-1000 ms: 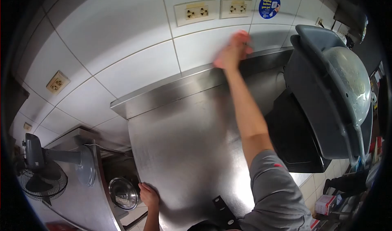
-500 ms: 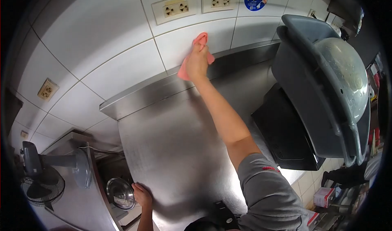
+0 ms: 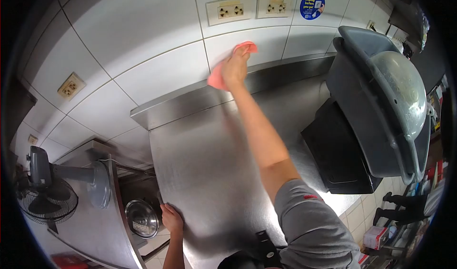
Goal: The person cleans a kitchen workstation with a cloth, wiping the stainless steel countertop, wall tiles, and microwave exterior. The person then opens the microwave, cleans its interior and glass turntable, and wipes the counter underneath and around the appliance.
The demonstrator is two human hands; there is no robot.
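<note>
cloth (image 3: 217, 78) in hand (image 3: 235, 72); dome (image 3: 400, 90) in tub (image 3: 354, 109)

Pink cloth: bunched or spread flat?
Bunched: the pink cloth is gathered in the right hand, loose ends showing above and below it.

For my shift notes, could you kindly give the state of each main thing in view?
Pink cloth: bunched in right hand
Left hand: at the countertop's edge
Two upper outlets: nothing plugged in
Fan: blades apparently not spinning
Gray tubs: stacked
Blue sticker: stuck flat
</note>
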